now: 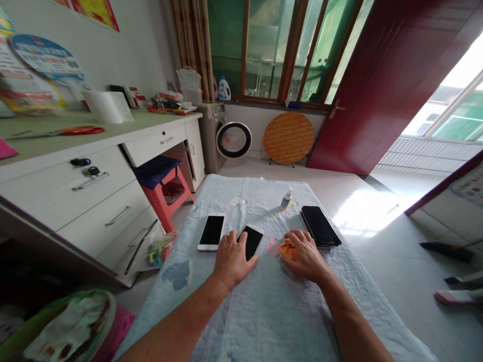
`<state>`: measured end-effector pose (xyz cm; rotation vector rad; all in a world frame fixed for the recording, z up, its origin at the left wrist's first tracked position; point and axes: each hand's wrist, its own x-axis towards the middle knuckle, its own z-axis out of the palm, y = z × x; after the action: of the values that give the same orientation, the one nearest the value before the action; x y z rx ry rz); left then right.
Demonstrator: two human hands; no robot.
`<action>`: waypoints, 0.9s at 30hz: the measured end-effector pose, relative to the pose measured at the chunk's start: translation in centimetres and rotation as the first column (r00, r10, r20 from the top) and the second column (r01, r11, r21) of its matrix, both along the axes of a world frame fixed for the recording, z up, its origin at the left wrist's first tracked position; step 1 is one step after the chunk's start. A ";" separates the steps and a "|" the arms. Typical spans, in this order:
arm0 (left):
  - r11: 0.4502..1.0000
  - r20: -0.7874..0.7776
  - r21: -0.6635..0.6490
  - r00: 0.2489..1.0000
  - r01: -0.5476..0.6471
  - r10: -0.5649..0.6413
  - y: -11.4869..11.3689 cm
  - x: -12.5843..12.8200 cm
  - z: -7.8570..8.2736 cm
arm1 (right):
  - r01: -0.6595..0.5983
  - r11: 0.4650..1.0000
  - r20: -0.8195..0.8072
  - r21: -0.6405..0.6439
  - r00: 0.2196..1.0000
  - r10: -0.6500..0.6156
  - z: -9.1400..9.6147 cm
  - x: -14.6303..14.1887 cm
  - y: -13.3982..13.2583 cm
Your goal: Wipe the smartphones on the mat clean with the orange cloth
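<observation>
My left hand (233, 260) has its fingers along one side of a white-edged smartphone (255, 241) and its thumb at the lower corner; the phone lies tilted, dark screen up, partly under the hand. Bunched beneath the fingers of my right hand (305, 255) is an orange cloth (287, 249), close to the table cover. A second white smartphone (212, 231) lies face up to the left. Right of my right hand lies a black phone (320, 225) on top of another flat thing, mostly hidden. A small spray bottle (286, 199) stands upright farther back.
A pale blue quilted cover (271, 306) spreads over the table. To the left are a white drawer desk (101, 188), a red stool (166, 193) and a waste bin (109, 314). Behind stand a washing machine (212, 128) with its door open and a round wooden tabletop (289, 137).
</observation>
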<state>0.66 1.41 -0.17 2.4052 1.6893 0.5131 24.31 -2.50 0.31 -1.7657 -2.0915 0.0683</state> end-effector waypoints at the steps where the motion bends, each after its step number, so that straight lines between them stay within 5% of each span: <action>1: 1.000 0.008 -0.007 1.000 0.017 -0.017 0.0 -0.2 0.0 | -0.001 1.000 -0.008 -0.019 1.000 0.000 -0.1 0.0 -0.2; 8: 0.966 0.098 -0.114 0.970 0.232 -0.221 0.1 -1.5 0.1 | -0.032 0.997 -0.052 -0.075 0.998 0.028 -0.4 0.4 0.0; 13: 0.915 0.107 -0.206 0.937 0.347 -0.332 0.1 -1.6 0.6 | -0.041 0.999 -0.141 0.003 0.989 0.041 -0.3 0.5 0.5; 19: 0.898 0.138 -0.217 0.922 0.383 -0.360 -0.1 -1.5 0.7 | -0.091 0.994 -0.261 -0.055 0.962 0.074 0.0 -0.6 0.6; 27: 0.898 0.179 -0.195 0.915 0.393 -0.362 0.3 -1.5 0.3 | 0.011 0.985 -0.356 -0.174 0.932 -0.073 -0.7 -0.5 1.0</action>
<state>-0.80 1.66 0.13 2.3790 1.1119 0.3903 23.78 -1.52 -0.42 -1.7351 -1.8236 0.5334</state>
